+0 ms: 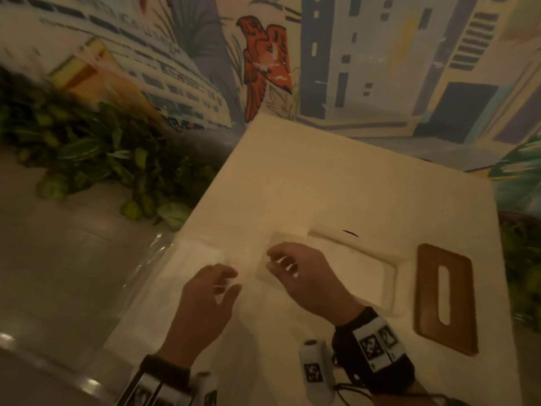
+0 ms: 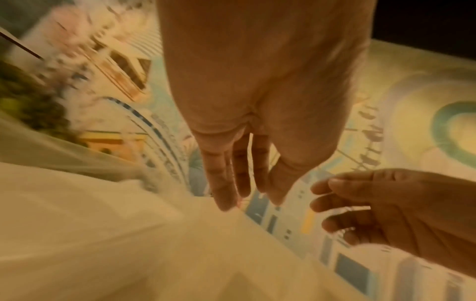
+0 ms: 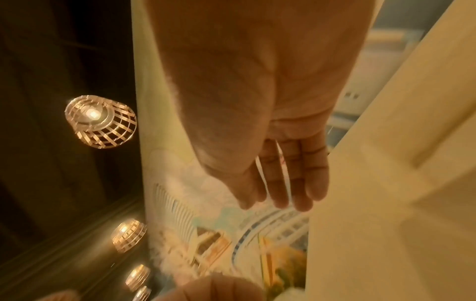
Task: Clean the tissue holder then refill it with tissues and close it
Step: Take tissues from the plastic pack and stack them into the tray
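On the white table [image 1: 292,177] lies the white tissue holder [image 1: 390,291], open and lying flat at centre right. Its brown wooden lid [image 1: 430,297], with a long slot, lies apart to the right. A pale flat rectangle [image 1: 289,238], which looks like a stack of tissues, lies at the holder's left end. My right hand [image 1: 273,263] hovers over it, fingers loosely bent [image 3: 278,201], holding nothing that I can see. My left hand [image 1: 227,284] is just to the left, above the table, with straight relaxed fingers [image 2: 247,199]. The frames are blurred.
Clear plastic wrap [image 1: 149,253] hangs at the table's left edge. Green plants [image 1: 87,153] lie on the floor to the left, with more foliage [image 1: 521,259] to the right. A painted mural wall [image 1: 263,68] rises behind the table. Woven lamps [image 3: 100,122] hang overhead.
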